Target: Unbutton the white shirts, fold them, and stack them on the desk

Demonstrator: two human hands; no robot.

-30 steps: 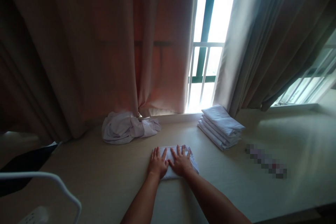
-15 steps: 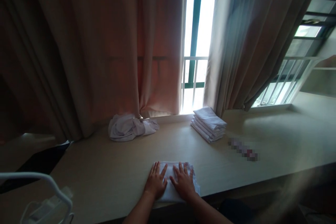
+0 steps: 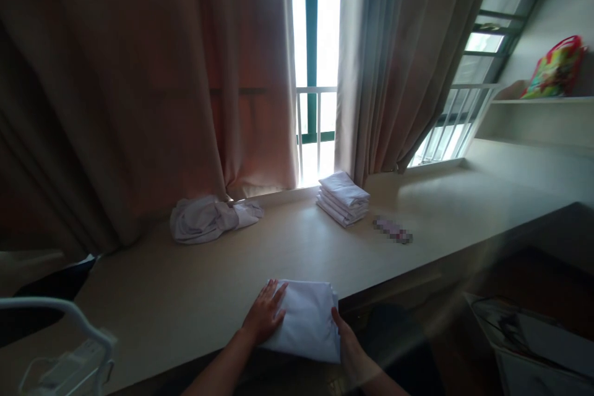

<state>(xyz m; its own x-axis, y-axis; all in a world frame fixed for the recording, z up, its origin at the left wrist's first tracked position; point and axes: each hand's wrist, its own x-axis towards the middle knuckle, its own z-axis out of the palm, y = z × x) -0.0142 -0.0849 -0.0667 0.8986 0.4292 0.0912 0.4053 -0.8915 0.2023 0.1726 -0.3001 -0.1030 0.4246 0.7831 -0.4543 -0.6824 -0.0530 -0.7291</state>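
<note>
A folded white cloth (image 3: 307,318) lies at the front edge of the desk, its near right corner reaching past the edge. My left hand (image 3: 265,314) rests on its left side, palm down with fingers spread. At the right side, my right hand (image 3: 348,340) grips the cloth's edge, thumb on top; its other fingers are hidden beneath or behind it. Farther back stands a stack of folded white cloths (image 3: 343,198). To the left of that stack, a crumpled white cloth (image 3: 206,219) lies by the curtain.
A blurred-out small item (image 3: 392,229) lies right of the stack. A white curved tube (image 3: 77,312) stands at the lower left. Curtains (image 3: 260,74) hang behind the desk (image 3: 185,297). A colourful bag (image 3: 554,68) sits on the right shelf.
My right hand has moved from the top of the cloth to its right edge and taken hold there. My left hand stays on the left side. The view has turned to the right.
</note>
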